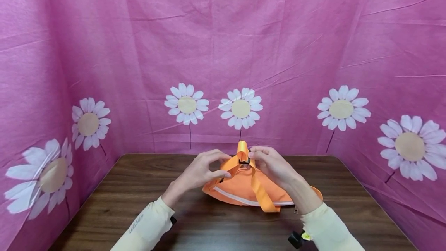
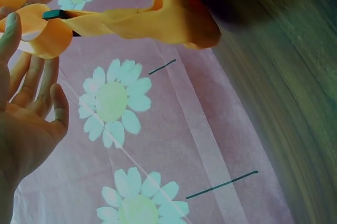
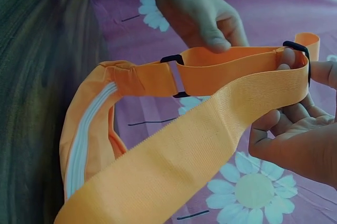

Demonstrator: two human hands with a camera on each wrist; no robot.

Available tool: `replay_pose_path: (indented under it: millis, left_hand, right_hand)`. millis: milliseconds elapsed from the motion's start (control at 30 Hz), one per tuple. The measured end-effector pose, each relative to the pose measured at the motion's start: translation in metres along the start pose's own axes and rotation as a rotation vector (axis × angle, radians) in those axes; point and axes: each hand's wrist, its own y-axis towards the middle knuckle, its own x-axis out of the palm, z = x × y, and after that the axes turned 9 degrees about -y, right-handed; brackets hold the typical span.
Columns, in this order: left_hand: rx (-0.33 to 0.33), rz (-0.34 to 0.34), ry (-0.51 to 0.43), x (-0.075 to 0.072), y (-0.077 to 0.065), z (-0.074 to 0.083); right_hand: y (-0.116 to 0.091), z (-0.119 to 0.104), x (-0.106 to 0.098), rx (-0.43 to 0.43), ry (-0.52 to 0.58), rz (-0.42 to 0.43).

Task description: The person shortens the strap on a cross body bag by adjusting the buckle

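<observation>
An orange waist bag (image 1: 240, 189) with a white zipper (image 3: 84, 139) sits on the table below both hands. Its wide orange strap (image 3: 168, 155) passes through a black slide buckle (image 1: 244, 161), and a short loop stands up above it. My left hand (image 1: 203, 167) holds the strap on the left side between thumb and fingers. At the buckle's right side, my right hand (image 3: 305, 139) pinches the buckle and the webbing, some fingers inside the strap loop. A second black ring (image 3: 174, 60) joins the strap to the bag. One strap length hangs down over the bag's front.
The dark wood table (image 1: 146, 189) reaches back to a pink cloth backdrop (image 1: 278, 49) printed with white daisies. Both forearms wear pale sleeves (image 1: 146, 224). A black strap end (image 1: 296, 239) shows by the right sleeve.
</observation>
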Motion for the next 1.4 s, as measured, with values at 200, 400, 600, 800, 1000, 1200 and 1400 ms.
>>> replay_pose_path:
  millis: [200,400,600,800,1000,1200,1400]
  left_hand:
    - [-0.001,0.012,-0.002,-0.003,-0.001,-0.006]
    - [-0.020,0.011,-0.027,-0.004,-0.002,-0.011]
    - [-0.045,0.012,-0.023,-0.005,-0.004,-0.017]
    - [-0.089,0.012,-0.031,-0.008,-0.006,-0.025]
    - [-0.155,-0.052,-0.039,-0.008,-0.005,-0.023]
    - [-0.103,-0.037,-0.014,-0.006,-0.001,-0.001]
    - [-0.013,0.040,0.033,0.000,0.004,0.022]
  right_hand:
    - [-0.003,-0.006,-0.007,-0.042,0.056,0.061]
    - [-0.006,-0.012,-0.014,-0.072,0.097,0.103]
    - [-0.007,-0.017,-0.021,-0.083,0.120,0.124]
    - [-0.008,-0.017,-0.025,-0.073,0.126,0.160]
    - [-0.007,-0.014,-0.019,-0.051,0.053,0.164]
    - [-0.004,-0.006,-0.006,-0.048,-0.041,0.104]
    - [0.000,0.002,0.006,-0.006,-0.162,0.035]
